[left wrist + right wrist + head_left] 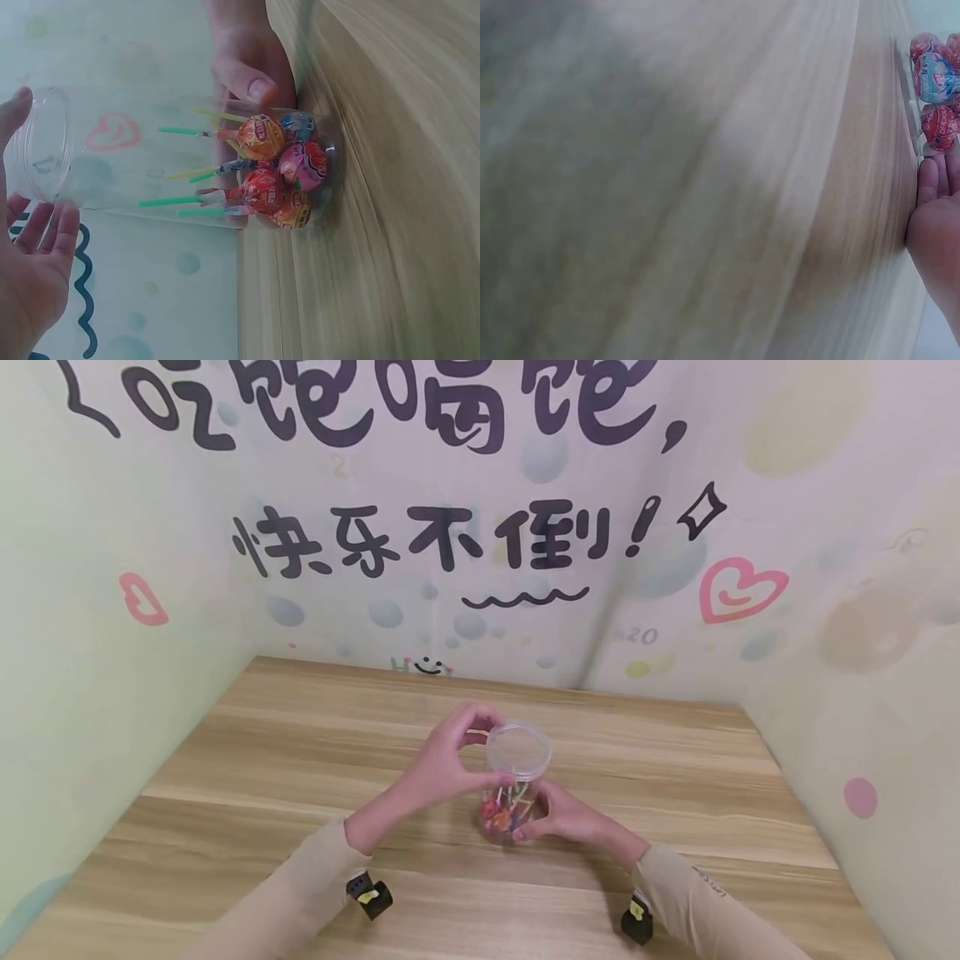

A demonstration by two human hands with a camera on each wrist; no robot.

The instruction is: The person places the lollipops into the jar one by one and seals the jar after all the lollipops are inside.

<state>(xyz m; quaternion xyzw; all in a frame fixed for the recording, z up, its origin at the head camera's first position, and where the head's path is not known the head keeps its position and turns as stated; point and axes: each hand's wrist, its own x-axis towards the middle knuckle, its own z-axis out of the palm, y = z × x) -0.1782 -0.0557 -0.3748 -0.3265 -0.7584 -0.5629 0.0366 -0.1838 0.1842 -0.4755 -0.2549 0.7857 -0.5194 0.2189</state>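
Observation:
A clear plastic jar (pixel 120 165) stands upright on the table, with wrapped lollipops (pixel 262 191) in its lower part, their green and yellow sticks pointing up. Its transparent round lid (pixel 518 750) sits on the top. My left hand (pixel 438 764) holds the lid's rim between thumb and fingers. Low on the jar's right side, my right hand (pixel 566 818) grips the body, thumb in front and fingers partly hidden behind. In the right wrist view, only the jar's base with a few red and blue lollipops (pixel 934 79) shows at the edge, beside my fingers.
The wood-grain table (pixel 300 727) spreads around the jar. Behind it rises a pale wall (pixel 360 627) with black lettering and hearts, and side walls bound the table left and right. A small black camera (pixel 375 900) is strapped at each wrist.

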